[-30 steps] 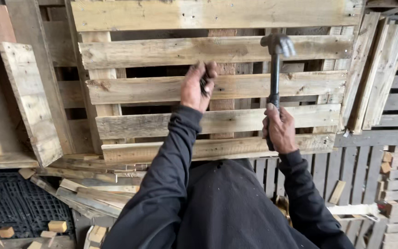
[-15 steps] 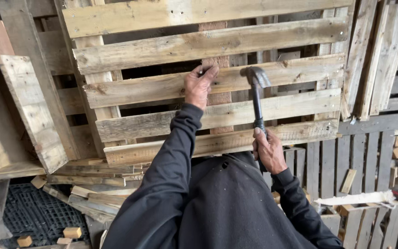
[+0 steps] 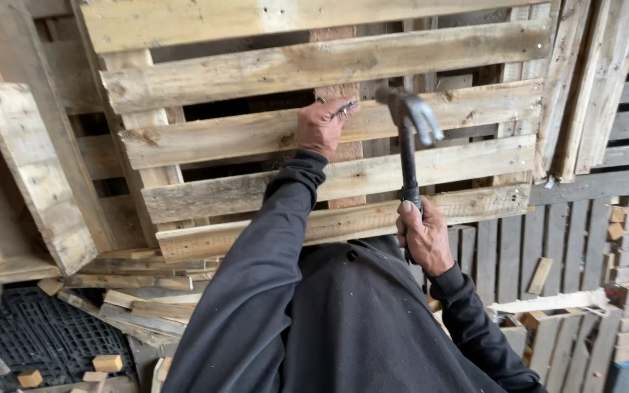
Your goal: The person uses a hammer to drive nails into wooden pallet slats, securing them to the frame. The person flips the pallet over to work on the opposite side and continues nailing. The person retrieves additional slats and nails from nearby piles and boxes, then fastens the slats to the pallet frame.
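— Two hands up at the pallet. Your left hand (image 3: 322, 125) is pinched shut on a small nail (image 3: 345, 109), thumb and fingers pressing it against a slat of the wooden pallet (image 3: 271, 135) that leans upright in front of you.

— And your right hand?

— Your right hand (image 3: 422, 236) is wrapped tight round the grip of a black claw hammer (image 3: 408, 138). Its shaft stands nearly upright, with the head (image 3: 409, 109) just beside the nail, level with your left fingertips. Contact cannot be confirmed.

— Containers?

— One, at your lower left: a black plastic grid crate (image 3: 34, 338) on the ground, with small wood blocks (image 3: 107, 362) on it. Loose broken boards (image 3: 121, 291) are heaped between crate and pallet. More pallets (image 3: 624, 182) are stacked to your right, and another leans tilted on your left (image 3: 30, 175).
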